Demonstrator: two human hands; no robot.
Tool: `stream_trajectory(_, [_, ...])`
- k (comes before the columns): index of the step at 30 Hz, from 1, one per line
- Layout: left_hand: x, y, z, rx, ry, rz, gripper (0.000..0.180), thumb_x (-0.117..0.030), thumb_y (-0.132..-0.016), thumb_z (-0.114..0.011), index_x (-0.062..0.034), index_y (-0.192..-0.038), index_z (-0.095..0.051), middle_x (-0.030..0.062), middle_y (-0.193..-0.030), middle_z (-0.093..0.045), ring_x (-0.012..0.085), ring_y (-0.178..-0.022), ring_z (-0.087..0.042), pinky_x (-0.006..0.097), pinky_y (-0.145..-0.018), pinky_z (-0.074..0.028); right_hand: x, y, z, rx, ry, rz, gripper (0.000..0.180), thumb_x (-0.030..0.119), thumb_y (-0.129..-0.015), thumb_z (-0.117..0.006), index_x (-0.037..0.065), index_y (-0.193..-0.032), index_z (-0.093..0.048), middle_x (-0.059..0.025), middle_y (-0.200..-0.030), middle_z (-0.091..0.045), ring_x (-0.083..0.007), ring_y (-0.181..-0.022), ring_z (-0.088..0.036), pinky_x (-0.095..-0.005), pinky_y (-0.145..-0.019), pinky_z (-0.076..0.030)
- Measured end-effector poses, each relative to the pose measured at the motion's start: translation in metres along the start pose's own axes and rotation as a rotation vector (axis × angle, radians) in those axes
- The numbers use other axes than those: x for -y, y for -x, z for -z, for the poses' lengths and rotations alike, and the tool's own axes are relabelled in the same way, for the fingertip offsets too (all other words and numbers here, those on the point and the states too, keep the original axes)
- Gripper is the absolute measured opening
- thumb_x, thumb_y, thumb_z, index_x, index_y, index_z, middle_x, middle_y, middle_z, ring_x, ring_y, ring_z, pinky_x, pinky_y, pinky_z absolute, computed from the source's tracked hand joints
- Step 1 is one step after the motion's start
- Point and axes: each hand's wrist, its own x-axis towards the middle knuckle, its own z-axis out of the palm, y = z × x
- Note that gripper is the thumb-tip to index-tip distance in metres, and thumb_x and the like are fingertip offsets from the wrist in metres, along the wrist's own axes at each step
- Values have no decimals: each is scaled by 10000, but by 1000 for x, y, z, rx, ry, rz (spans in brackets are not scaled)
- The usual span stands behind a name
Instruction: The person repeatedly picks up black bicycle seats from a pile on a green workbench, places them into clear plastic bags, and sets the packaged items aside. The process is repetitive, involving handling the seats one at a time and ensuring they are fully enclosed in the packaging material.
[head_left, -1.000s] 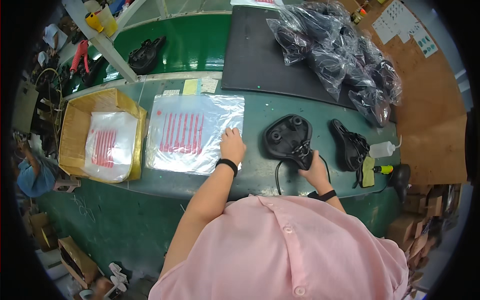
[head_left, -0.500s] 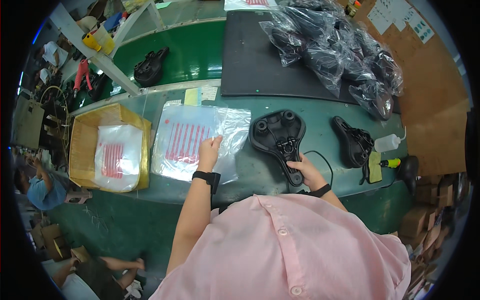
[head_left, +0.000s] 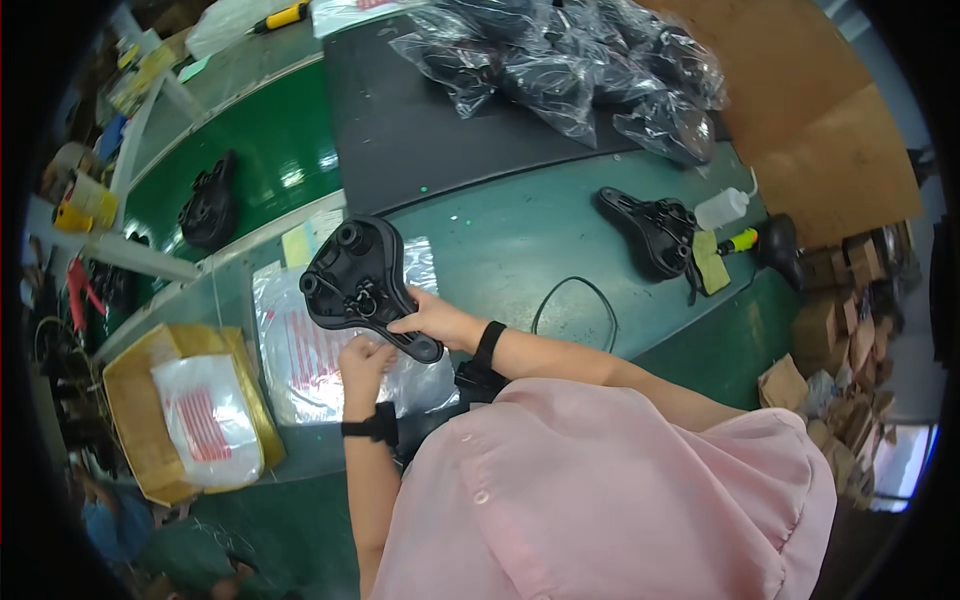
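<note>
My right hand grips the narrow nose of a black bicycle saddle, underside up, with its rails, clamp and two round springs showing. The saddle hangs over a stack of clear plastic bags with red printing. Just below the saddle, my left hand has its fingers curled together at the top bag; its fingertips are partly hidden. A second black saddle lies underside up on the right of the green table.
A yellow bin holding more printed bags stands at the left. Bagged saddles are heaped on a black mat. At the right are a white squeeze bottle, a yellow cloth and a cable. Another saddle sits on the green belt.
My right hand has lifted the saddle off the table and carried it left over the bags. My left hand has shifted toward the bags' near side. The view has turned and moved.
</note>
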Motion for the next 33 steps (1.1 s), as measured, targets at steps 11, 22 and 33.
stream_trajectory(11, [-19,50,75,-179,408,83,216,-156,-898,-600,-6,-1053,-597,-30,-772,-500,60,-691,-488,225,-626,-454,26,40,40,-250,198,274,645,48,-728,-726,-46,-1280,-405,-132,-1135,-591,-180,-1005,-584,-304,-887,-474])
stream_trajectory(22, [-23,24,53,-356,529,-4,223,-195,-942,-589,-3,-924,-702,-61,-567,-470,21,-469,-361,195,-451,-299,25,72,5,28,1482,436,609,117,-665,-758,58,-1220,-513,-162,-1164,-593,-356,-1033,-581,-418,-817,-489])
stream_trajectory(33, [-77,89,2,87,-430,-706,196,-132,-829,-641,-128,-1011,-716,73,-792,-682,215,-651,-634,296,-585,-498,9,61,12,-16,418,-108,610,185,-740,-782,-61,-1223,-501,-125,-1000,-659,-195,-903,-619,-323,-813,-489])
